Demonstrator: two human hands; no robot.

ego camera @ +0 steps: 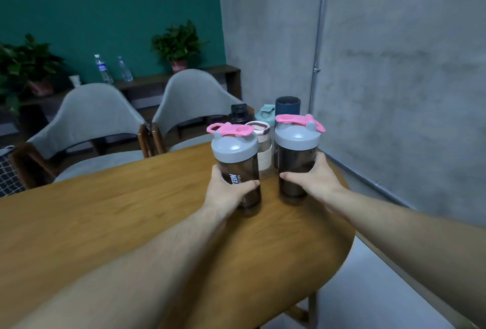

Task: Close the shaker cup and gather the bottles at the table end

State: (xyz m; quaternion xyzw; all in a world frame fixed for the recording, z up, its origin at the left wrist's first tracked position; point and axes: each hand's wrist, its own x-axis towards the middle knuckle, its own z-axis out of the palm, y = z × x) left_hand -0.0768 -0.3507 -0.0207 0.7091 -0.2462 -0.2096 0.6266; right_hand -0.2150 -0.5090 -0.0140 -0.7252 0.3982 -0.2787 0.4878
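Two dark shaker cups with grey lids and pink flip caps stand upright on the wooden table (110, 218), near its rounded far end. My left hand (226, 192) grips the left shaker cup (236, 160) low on its body. My right hand (313, 181) wraps around the right shaker cup (295, 150). Both lids sit on the cups, caps down. Behind them stand a beige and pink bottle (263, 144), a black bottle (238, 113), a mint bottle (266, 114) and a navy bottle (287, 105), clustered together.
Two grey chairs (89, 118) (194, 97) stand along the table's far side. A grey wall (394, 65) runs close on the right. A back shelf holds potted plants (176, 44) and two clear water bottles (103, 69).
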